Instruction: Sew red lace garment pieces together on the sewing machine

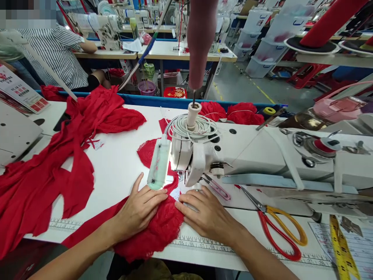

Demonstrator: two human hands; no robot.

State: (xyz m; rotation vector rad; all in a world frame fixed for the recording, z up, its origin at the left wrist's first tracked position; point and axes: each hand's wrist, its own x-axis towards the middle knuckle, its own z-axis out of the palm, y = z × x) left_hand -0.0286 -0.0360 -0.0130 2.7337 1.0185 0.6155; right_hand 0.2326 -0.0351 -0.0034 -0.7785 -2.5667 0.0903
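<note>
My left hand (139,207) and right hand (208,213) press the red lace (163,229) flat near the sewing machine (196,163), probably so it lies smooth, fingers spread rather than gripping. Scissors (269,217) sit right of it on the table (116,155), likely for easy reach

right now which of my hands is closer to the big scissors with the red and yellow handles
Your right hand: it rests just left of the scissors. Your left hand is farther left, on the red fabric.
</note>
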